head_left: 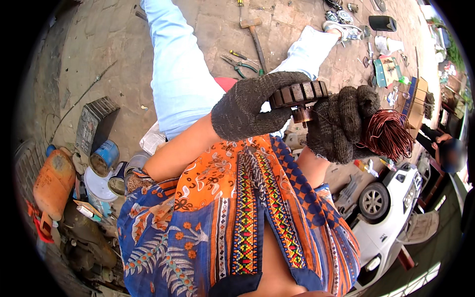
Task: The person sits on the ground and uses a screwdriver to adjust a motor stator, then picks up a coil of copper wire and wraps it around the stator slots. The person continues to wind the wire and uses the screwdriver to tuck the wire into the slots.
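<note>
A paved floor spreads across the view, its borders lost in the dark fisheye rim. Over its lower part comes a patterned orange-and-blue shirt, cut off below. Beyond it, 2 legs in pale blue trousers stretch apart; the left foot is out of frame. At the right, a white car is partly hidden by the shirt, with 1 wheel plainly visible.

Both hands wear dark knitted gloves. The right hand is curled tight around a copper wire bundle, whose inner end disappears inside the fist. The left hand grips a toothed metal rotor between thumb and fingers, with the rotor held up between the 2 hands, its left edge covered. Whether the right knuckles touch it, I cannot tell.

Ahead lies a hammer, then green-handled pliers, with 1 handle running down toward the left glove. Smallest is a yellow-handled screwdriver, its thin shaft hard to trace.
</note>
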`<move>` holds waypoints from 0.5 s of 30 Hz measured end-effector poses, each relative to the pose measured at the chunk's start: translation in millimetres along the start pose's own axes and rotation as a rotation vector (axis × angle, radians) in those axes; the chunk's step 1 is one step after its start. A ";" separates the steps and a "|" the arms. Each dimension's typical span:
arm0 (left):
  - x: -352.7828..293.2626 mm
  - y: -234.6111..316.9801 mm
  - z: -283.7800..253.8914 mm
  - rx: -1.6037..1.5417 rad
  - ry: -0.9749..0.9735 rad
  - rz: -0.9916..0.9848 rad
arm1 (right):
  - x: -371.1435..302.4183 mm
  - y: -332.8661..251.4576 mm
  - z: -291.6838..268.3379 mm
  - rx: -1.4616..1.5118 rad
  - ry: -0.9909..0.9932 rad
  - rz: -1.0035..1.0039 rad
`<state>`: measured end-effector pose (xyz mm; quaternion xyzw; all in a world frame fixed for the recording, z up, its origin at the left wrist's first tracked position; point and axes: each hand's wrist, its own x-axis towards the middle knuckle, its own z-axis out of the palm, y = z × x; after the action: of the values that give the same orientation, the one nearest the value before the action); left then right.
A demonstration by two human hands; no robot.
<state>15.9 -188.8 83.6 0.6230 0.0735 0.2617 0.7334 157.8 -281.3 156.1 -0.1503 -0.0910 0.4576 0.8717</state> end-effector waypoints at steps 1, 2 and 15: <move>-0.9 -0.9 0.9 0.023 0.009 -0.008 | -0.6 0.5 0.5 -0.005 0.005 -0.002; -0.6 -0.2 0.7 0.054 0.014 0.004 | -1.3 1.2 1.6 -0.007 0.008 -0.008; -1.9 2.8 -2.3 0.026 0.095 -0.104 | -7.1 6.0 1.1 -0.069 0.077 -0.062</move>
<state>12.4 -187.5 85.4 0.6147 0.1436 0.2517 0.7336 148.8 -283.8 154.9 -0.1948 -0.0779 0.4210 0.8825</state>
